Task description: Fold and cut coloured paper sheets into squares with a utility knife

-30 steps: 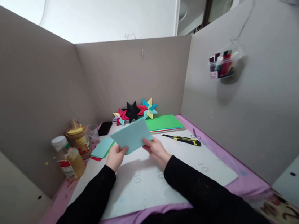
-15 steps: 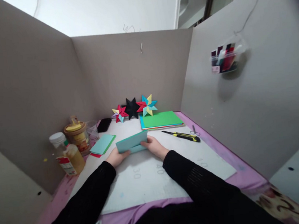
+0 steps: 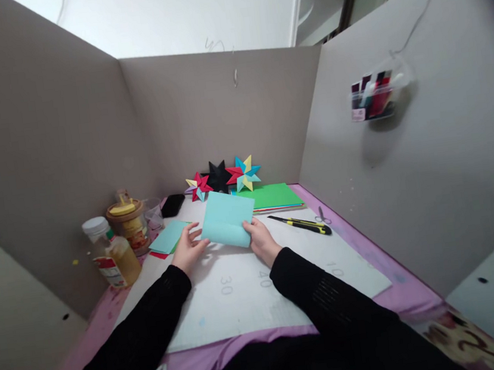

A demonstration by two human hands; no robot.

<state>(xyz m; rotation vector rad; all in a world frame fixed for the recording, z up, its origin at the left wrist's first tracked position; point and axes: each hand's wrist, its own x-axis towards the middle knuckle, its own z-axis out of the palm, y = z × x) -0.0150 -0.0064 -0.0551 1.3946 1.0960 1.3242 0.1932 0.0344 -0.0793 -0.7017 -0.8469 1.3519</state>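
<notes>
Two-handed, clamping light-blue paper (image 3: 229,214) between fingers of the right hand (image 3: 261,240), holding those of the left hand (image 3: 187,251) apart beside the sheet's corner!

Both sleeves (image 3: 149,324) are long and black, the right bearing pale dashes (image 3: 328,298).

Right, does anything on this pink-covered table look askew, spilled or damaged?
Nothing looks spilled or damaged. Slightly askew: the loose pile of light-blue, green and red paper sheets beside the bare left hand, its edges uneven, green and red showing from beneath.
</notes>
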